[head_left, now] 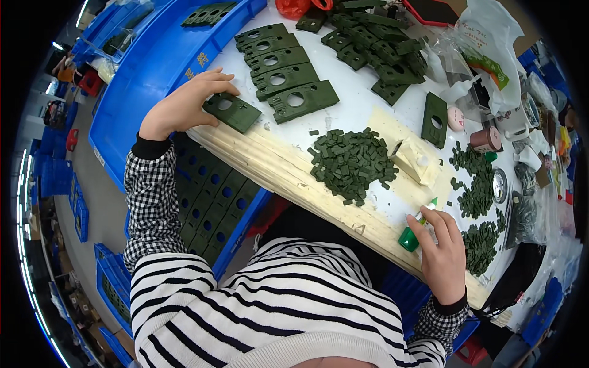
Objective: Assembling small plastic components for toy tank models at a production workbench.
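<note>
My left hand (pixel 184 103) grips a dark green plate (pixel 236 115) with a round hole, at the table's left edge. The thumb lies along its near edge and the fingers reach over its far side. By the front edge, my right hand (pixel 440 248) has its fingers around a small bottle (pixel 409 238) with a green base and a pointed green tip. Between the hands lies a heap of small dark green rectangular pieces (pixel 353 162). A row of similar green plates (pixel 302 102) runs away from me beyond my left hand.
A blue bin (pixel 132 110) stands at the left, and a crate of green plates (pixel 211 199) sits below the table edge. At the back is a jumbled pile of plates (pixel 386 46). More small pieces (pixel 475 184), a pinkish-brown cup (pixel 485 140) and plastic bags (pixel 491 55) crowd the right.
</note>
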`<state>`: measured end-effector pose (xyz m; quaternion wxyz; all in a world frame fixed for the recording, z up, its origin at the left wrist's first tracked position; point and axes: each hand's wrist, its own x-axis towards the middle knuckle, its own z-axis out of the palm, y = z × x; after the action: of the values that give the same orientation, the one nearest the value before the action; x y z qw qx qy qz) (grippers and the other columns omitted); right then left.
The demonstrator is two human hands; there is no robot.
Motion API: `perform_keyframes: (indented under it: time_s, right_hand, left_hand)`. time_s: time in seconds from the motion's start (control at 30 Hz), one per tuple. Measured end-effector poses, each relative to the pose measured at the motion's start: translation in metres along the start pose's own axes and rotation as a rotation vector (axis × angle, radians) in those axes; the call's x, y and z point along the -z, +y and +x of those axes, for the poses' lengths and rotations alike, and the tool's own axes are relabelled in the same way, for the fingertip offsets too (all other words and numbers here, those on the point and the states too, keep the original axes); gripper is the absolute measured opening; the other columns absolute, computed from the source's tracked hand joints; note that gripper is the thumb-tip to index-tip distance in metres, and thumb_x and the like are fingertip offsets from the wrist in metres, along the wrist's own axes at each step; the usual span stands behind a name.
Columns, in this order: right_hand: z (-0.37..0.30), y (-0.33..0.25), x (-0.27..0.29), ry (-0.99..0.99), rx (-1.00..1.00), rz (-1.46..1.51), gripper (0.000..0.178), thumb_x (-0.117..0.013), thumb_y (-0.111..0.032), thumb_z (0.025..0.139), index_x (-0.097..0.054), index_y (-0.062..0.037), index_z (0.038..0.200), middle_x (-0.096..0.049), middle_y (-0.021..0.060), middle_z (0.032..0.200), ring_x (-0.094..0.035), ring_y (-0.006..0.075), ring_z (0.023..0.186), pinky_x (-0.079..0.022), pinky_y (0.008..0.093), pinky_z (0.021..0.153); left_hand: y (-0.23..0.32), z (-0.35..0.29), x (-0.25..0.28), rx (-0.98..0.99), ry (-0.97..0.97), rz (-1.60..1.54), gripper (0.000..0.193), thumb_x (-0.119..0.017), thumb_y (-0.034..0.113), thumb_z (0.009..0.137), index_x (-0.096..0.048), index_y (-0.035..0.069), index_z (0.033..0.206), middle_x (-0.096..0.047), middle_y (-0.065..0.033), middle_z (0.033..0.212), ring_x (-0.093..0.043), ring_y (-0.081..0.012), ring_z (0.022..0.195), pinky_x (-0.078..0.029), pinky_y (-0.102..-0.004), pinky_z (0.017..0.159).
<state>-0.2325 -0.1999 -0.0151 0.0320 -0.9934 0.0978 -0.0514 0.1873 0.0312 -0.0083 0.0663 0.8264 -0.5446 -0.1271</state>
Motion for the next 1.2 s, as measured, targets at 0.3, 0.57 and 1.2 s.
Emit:
perform_keyframes:
  time_s: [0.3,0.57,1.2]
  right_hand:
    - [-0.004,0.002,0.006,0.059,-0.019,0.083,0.048,-0.067,0.004,0.072,-0.067,-0.0116,0.118,-0.061,0.0112,0.118,-0.058,0.0306,0.106,-0.051,0.0394,0.086]
    - [0.029,-0.009,0.027,0.421,0.006,0.315,0.064,-0.083,-0.015,0.066,-0.06,-0.001,0.124,-0.062,0.0131,0.109,-0.06,0.0312,0.095,-0.05,0.0401,0.083]
    - [0.048,0.042,0.059,0.505,-0.021,0.452,0.071,-0.087,-0.021,0.068,-0.057,0.0002,0.129,-0.066,0.0127,0.112,-0.062,0.0255,0.098,-0.05,0.0355,0.088]
  left_hand:
    - [0.043,-0.029,0.023,-0.164,0.271,-0.114,0.051,-0.077,-0.001,0.068,-0.059,0.002,0.116,-0.063,-0.0136,0.104,-0.061,-0.0311,0.1,-0.049,-0.0385,0.087]
    - [0.154,0.033,0.001,-0.647,0.247,-0.228,0.052,-0.079,0.01,0.07,-0.06,0.003,0.117,-0.061,-0.0125,0.105,-0.059,-0.033,0.098,-0.046,-0.0432,0.098]
    - [0.189,0.106,-0.035,-0.667,-0.196,-1.538,0.083,-0.086,0.004,0.07,-0.038,-0.001,0.138,-0.051,-0.0134,0.132,-0.057,-0.0238,0.118,-0.056,-0.0367,0.094]
